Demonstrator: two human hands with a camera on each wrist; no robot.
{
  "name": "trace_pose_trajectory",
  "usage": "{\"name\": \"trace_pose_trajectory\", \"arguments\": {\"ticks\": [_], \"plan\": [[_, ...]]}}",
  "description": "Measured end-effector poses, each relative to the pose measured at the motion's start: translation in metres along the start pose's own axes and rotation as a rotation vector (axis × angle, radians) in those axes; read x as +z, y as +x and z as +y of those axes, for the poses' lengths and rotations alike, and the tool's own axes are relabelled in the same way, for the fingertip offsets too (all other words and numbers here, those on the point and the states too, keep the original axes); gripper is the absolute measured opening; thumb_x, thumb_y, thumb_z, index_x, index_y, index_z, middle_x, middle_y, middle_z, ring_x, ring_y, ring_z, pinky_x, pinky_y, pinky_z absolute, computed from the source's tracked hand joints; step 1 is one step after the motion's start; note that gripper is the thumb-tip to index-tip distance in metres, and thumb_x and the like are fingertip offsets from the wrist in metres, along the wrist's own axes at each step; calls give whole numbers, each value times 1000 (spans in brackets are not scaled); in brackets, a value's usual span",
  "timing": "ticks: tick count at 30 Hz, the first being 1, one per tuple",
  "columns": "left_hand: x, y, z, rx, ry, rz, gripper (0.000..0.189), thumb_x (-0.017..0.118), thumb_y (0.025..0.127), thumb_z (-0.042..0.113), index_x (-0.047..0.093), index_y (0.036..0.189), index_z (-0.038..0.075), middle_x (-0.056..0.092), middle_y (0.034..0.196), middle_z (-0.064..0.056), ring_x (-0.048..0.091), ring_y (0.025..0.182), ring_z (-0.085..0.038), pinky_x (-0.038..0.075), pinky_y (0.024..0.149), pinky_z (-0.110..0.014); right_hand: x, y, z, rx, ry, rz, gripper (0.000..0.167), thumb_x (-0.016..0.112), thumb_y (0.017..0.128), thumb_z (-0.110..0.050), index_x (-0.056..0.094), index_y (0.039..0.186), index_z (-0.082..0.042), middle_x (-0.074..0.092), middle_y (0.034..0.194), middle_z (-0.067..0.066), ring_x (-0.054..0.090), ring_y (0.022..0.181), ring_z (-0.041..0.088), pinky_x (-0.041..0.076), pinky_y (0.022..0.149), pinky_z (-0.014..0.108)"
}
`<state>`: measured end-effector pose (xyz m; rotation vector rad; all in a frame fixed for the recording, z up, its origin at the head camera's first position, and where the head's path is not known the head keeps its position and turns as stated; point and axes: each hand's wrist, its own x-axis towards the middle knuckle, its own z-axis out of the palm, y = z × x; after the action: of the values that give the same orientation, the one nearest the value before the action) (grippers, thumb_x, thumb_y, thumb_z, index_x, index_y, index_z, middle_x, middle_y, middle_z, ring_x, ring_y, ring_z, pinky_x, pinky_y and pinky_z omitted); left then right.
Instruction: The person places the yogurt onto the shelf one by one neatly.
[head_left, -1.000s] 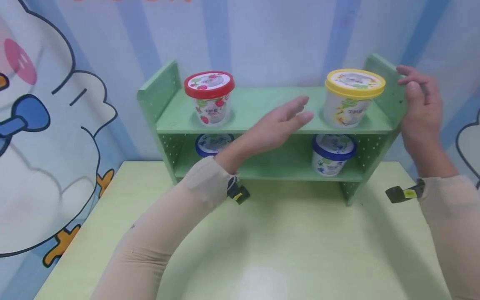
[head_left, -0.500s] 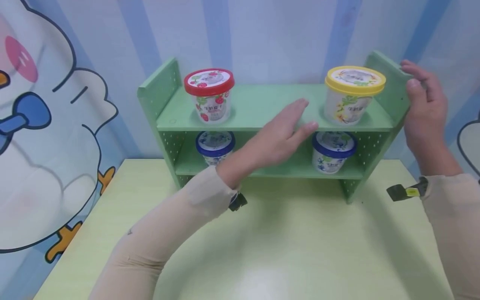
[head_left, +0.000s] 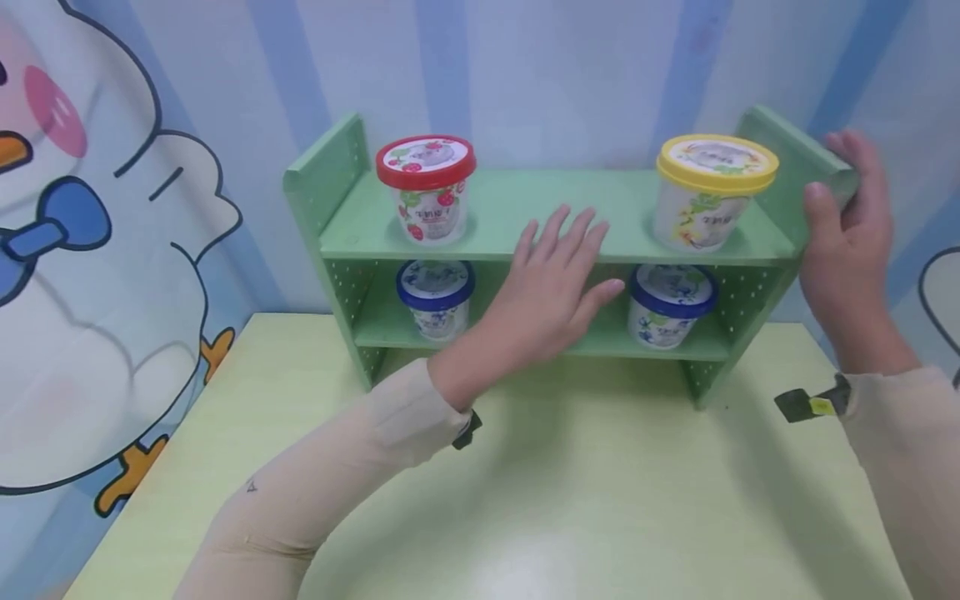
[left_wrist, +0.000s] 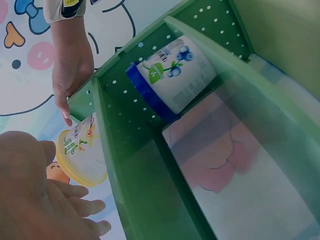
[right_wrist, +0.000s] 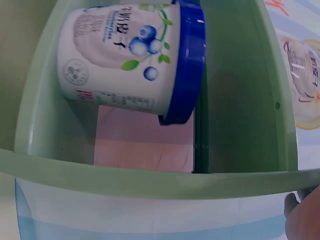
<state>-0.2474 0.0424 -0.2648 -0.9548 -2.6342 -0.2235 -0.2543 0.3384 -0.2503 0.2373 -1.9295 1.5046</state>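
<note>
My left hand (head_left: 540, 308), fingers spread, is in front of the middle of a green two-tier shelf (head_left: 525, 208); whether it touches the board cannot be told. My right hand (head_left: 851, 250) grips the right side panel near its top corner, thumb in front and fingers along the outer side. The upper tier bears a red-lidded tub (head_left: 426, 192) at left and a yellow-lidded tub (head_left: 712, 193) at right. Below stand two blue-lidded tubs, the left one (head_left: 438, 300) and the right one (head_left: 671, 308). The right wrist view shows blueberries on a blue-lidded tub (right_wrist: 125, 55).
The shelf stands on a pale yellow-green table (head_left: 570, 500), against a blue striped wall (head_left: 555, 83) with a cartoon bird (head_left: 97, 333) at left. Both sleeves (head_left: 315, 483) carry dark wrist straps with small black parts.
My left hand has turned and spread its fingers, coming slightly lower. My right hand has closed around the side panel's corner. The tubs keep their places on the shelf.
</note>
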Motion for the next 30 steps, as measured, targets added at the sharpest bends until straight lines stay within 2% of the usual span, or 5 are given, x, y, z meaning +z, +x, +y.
{"name": "trace_pose_trajectory", "arguments": {"ticks": [8, 13, 17, 23, 30], "plan": [[11, -20, -5, -27, 60, 19, 75, 19, 101, 60, 8, 159, 13, 2, 164, -7, -15, 146, -27, -17, 113, -49, 8, -16, -3, -140, 69, -13, 55, 43, 99, -1, 31, 151, -17, 44, 134, 16, 49, 116, 28, 52, 89, 24], [19, -33, -9, -76, 53, 36, 78, 18, 99, 63, 7, 159, 14, -3, 163, -8, -18, 145, -27, -21, 111, -49, 13, -31, -10, -204, -132, 8, 63, 42, 96, -2, 22, 155, -12, 38, 148, 10, 37, 133, 20, 29, 111, 27], [28, -45, -11, -112, 33, 89, 79, 18, 99, 64, 4, 159, 14, -6, 163, -8, -21, 144, -26, -19, 112, -51, 11, -38, -4, -192, -297, 31, 71, 46, 96, -12, 10, 157, -9, 17, 161, 0, 12, 143, 8, 5, 114, 21], [41, -58, -13, -91, 7, 207, 78, 28, 101, 59, 7, 158, 9, -9, 162, -10, -21, 144, -28, -13, 114, -53, 12, -48, 8, -236, -335, 61, 77, 50, 95, -19, 7, 157, -5, 8, 163, 0, 5, 145, 8, 3, 114, 22], [47, -71, -10, -125, 21, 206, 83, 31, 100, 61, 5, 158, 7, -10, 162, -11, -18, 145, -30, -12, 114, -53, 27, -63, 4, -419, -376, 101, 80, 51, 91, -33, 18, 150, 11, 8, 161, 18, 2, 147, 19, 1, 117, 32]]}}
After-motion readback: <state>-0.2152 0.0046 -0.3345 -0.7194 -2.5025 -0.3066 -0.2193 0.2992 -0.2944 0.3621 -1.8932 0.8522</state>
